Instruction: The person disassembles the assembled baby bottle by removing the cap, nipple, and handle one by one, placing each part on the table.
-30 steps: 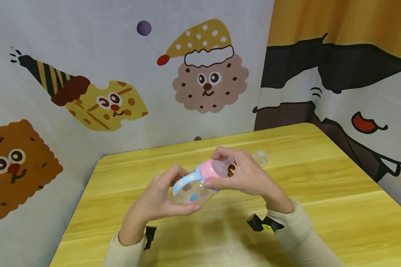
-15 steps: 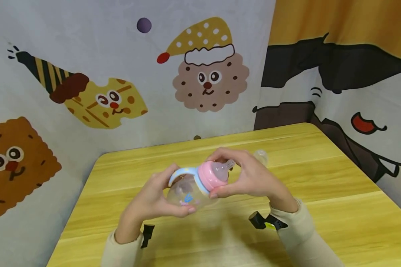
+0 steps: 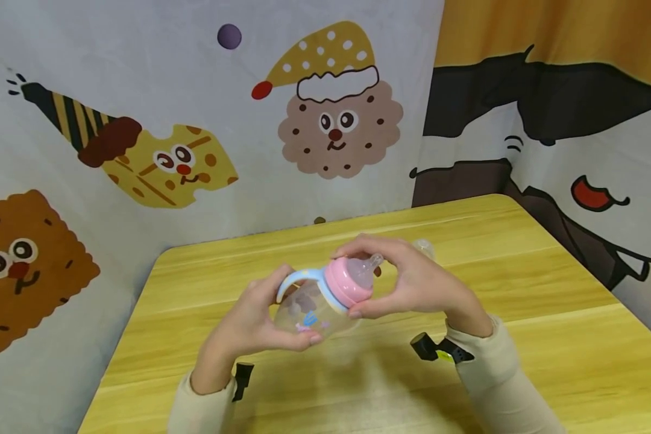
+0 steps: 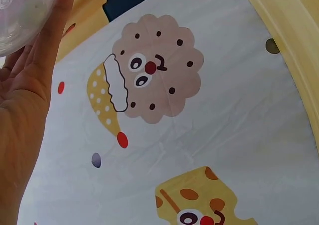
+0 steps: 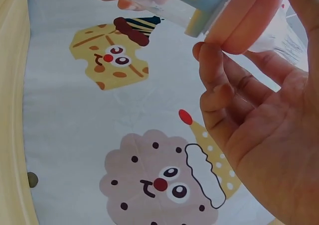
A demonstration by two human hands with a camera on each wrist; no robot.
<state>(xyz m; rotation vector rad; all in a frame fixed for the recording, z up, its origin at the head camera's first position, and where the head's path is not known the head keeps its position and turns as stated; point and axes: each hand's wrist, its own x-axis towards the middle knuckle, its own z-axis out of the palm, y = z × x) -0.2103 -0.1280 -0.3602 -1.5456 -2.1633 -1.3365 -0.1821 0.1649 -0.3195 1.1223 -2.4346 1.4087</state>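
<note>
A clear baby bottle (image 3: 309,313) is held above the table, tilted with its teat (image 3: 369,265) to the upper right. It has a pink collar (image 3: 348,283), a light blue handle (image 3: 298,277) and a small blue print. My left hand (image 3: 252,322) grips the bottle's body near the base, thumb along the lower side. With thumb and fingers, my right hand (image 3: 420,280) holds the pink collar. The left wrist view shows the round clear base (image 4: 22,16) against the left palm. In the right wrist view, curled fingertips (image 5: 212,60) touch the collar's edge.
On the wooden table (image 3: 521,289), a clear dome-shaped cap (image 3: 425,247) stands behind the right hand, partly hidden by it. A white cloth (image 3: 195,72) with cartoon biscuits hangs behind the table. Each wrist wears a strapped black device (image 3: 424,346).
The bottle has turned about its length, bringing the handle to its upper side and the collar more into view. My right hand has shifted slightly right, still on the collar. The left keeps its grip.
</note>
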